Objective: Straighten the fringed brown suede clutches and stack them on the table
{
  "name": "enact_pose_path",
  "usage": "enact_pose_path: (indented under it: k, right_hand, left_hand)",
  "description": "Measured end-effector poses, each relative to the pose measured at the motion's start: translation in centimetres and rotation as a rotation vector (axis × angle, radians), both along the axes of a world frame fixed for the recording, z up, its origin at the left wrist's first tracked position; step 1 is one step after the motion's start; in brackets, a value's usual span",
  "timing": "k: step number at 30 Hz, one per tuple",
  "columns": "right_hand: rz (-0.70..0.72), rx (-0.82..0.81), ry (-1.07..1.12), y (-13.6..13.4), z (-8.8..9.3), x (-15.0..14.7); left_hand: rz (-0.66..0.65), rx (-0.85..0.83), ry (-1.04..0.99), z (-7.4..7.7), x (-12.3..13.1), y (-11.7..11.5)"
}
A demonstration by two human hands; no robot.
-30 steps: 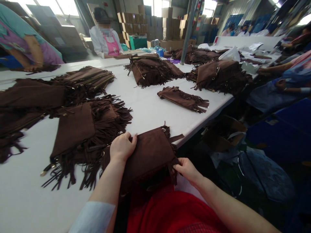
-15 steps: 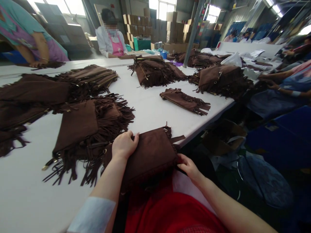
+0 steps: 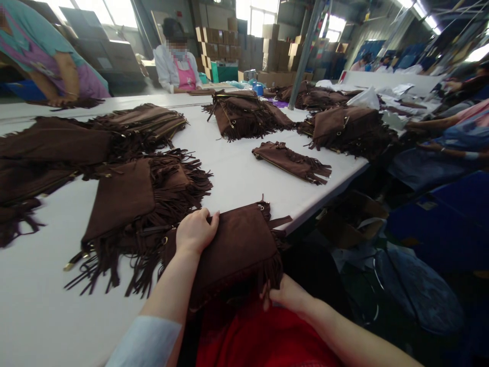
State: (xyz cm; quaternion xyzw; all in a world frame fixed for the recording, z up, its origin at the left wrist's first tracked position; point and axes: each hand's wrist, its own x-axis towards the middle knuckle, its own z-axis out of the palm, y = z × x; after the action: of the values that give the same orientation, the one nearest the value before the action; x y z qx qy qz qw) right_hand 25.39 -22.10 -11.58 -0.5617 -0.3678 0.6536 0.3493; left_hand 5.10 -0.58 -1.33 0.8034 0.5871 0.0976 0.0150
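A dark brown fringed bag lies at the table's near edge, partly overhanging it toward my red clothing. My left hand is closed on the bag's upper left part, fingers curled and thumb along the top. Below the bag's right corner, my right hand pinches strands of its fringe. Metal rings show at the bag's two upper corners. Just left of it lies another fringed bag on a pile, its strands spread over the table.
Stacks of brown bags stand across the white table. A single small fringed pouch lies toward the right edge. A metal post rises behind. Co-workers stand at the far side. Below right are a carton and a blue bin.
My right hand has moved down and slightly left from the bag's right edge to its fringe. The fringe now hangs at that corner. My left hand stays on the bag.
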Motion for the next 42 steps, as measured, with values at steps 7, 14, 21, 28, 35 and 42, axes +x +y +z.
enact_pose_path:
  k: [7, 14, 21, 28, 35, 42]
  right_hand:
    - [-0.229, 0.045, 0.016, -0.2, -1.8, 3.4]
    - [-0.411, 0.257, 0.078, 3.3, 3.1, 5.0]
    - [-0.315, 0.152, 0.028, 2.9, 3.3, 3.9]
    - [-0.365, 0.043, -0.048, 1.3, -1.2, 4.9]
    - [-0.396, -0.043, -0.244, 0.9, -5.4, 6.1]
    - [-0.438, 0.283, 0.079, 3.1, 1.1, 6.0]
  left_hand:
    - [0.003, -0.002, 0.003, -0.1, 0.1, 0.1]
    - [0.005, -0.003, 0.008, 0.0, 0.1, 0.0]
    - [0.009, -0.008, 0.008, 0.2, 0.1, -0.1]
    - [0.009, -0.021, 0.009, 0.2, 0.2, -0.1]
    - [0.006, -0.001, 0.008, 0.1, 0.2, -0.1]
    - [0.003, -0.005, 0.017, 0.0, 0.1, 0.0]
